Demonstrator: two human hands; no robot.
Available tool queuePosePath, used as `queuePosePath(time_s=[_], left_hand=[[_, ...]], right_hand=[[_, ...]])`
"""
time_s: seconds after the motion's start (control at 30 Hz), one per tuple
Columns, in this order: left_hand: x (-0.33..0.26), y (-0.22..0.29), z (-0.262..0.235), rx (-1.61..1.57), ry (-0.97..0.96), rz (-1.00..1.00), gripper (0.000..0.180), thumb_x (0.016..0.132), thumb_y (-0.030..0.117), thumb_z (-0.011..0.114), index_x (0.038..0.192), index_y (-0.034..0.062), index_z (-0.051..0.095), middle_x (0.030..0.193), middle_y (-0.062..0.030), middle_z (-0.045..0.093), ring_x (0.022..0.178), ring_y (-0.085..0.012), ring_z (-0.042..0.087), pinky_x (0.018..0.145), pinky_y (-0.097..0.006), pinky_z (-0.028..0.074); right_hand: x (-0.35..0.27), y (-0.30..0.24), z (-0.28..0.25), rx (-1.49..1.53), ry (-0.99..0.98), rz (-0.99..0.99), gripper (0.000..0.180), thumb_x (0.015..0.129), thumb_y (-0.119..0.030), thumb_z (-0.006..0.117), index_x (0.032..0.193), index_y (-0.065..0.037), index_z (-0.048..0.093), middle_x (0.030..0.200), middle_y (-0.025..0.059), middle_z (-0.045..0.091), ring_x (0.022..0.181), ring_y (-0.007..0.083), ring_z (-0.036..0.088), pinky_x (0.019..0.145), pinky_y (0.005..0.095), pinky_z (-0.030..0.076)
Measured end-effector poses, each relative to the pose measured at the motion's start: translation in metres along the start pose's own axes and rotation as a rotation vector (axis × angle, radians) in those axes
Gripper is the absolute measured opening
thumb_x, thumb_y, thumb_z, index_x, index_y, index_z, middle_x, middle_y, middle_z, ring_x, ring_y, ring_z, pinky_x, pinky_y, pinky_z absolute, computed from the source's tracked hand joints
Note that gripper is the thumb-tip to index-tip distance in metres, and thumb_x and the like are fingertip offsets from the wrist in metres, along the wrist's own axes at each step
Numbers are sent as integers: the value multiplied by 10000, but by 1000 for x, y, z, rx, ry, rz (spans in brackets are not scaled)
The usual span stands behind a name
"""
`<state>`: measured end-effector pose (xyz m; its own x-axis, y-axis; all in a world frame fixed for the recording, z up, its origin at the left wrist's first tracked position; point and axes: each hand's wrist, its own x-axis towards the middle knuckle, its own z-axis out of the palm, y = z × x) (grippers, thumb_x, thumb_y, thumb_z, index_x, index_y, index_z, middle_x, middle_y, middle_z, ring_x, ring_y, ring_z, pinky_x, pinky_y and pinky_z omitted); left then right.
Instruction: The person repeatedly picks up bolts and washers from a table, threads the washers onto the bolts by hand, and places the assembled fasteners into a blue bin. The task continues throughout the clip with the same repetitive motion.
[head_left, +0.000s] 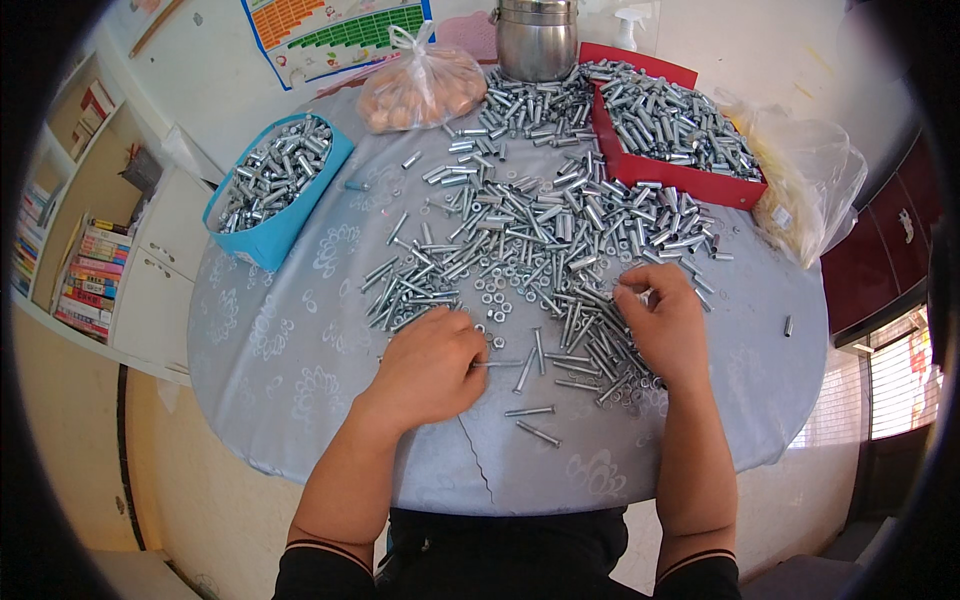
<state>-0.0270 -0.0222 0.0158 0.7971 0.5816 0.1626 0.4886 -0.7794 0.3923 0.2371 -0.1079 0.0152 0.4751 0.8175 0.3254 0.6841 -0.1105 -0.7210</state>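
My left hand (432,362) is closed at the near left of a pile of metal parts, and a thin bolt (500,364) sticks out from its fingers to the right. My right hand (662,318) rests at the pile's right side, its thumb and forefinger pinched together; whatever they hold is too small to make out. Between the hands are loose nuts (494,299) and long bolts (600,355). Beyond them spreads a heap of metal sleeves (560,225). Two single bolts (538,433) lie nearer to me.
A blue box (270,245) of metal parts stands at the left, a red box (680,192) of them at the back right. Behind are a tied bag (425,90) of round brownish things and a steel pot (537,45). A plastic bag (800,190) sits by the grey tablecloth's (290,350) right edge.
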Motion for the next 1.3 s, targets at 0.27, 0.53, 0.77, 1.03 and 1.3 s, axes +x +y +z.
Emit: queuePosePath(time_s=[0.27,0.53,0.77,1.03,1.3], left_hand=[[8,5,8,-323,239,-162,79,822,89,652,869,40,611,800,-89,609,707,-260,604,643,-332,481],[12,7,15,-323,378,-8,101,851,67,646,939,17,639,859,-100,656,752,-224,635,665,-312,498],[15,3,18,-378,400,-12,113,837,48,658,942,8,651,854,-106,660,731,-229,634,636,-302,495],[14,1,21,-357,415,28,115,831,42,661,942,9,655,845,-103,660,707,-219,630,618,-300,492],[11,7,20,-628,344,-184,172,841,33,667,1009,3,674,841,-96,688,688,-142,651,623,-265,505]], right_hand=[[-3,-4,-8,-281,-225,0,140,797,-144,691,876,-34,658,901,145,625,833,306,631,730,399,494],[-11,-22,7,204,-214,-155,151,817,-31,664,965,-26,638,925,147,634,829,310,633,717,368,509],[-19,-31,11,214,-272,-293,188,816,-2,654,1002,-24,657,921,141,640,816,314,637,707,361,513],[-19,-29,19,236,-309,-316,187,821,3,642,1005,-30,659,955,145,658,837,315,648,719,358,521],[-24,-29,23,315,-356,-235,255,844,-15,638,1099,-25,644,965,154,677,809,283,673,706,323,529]])
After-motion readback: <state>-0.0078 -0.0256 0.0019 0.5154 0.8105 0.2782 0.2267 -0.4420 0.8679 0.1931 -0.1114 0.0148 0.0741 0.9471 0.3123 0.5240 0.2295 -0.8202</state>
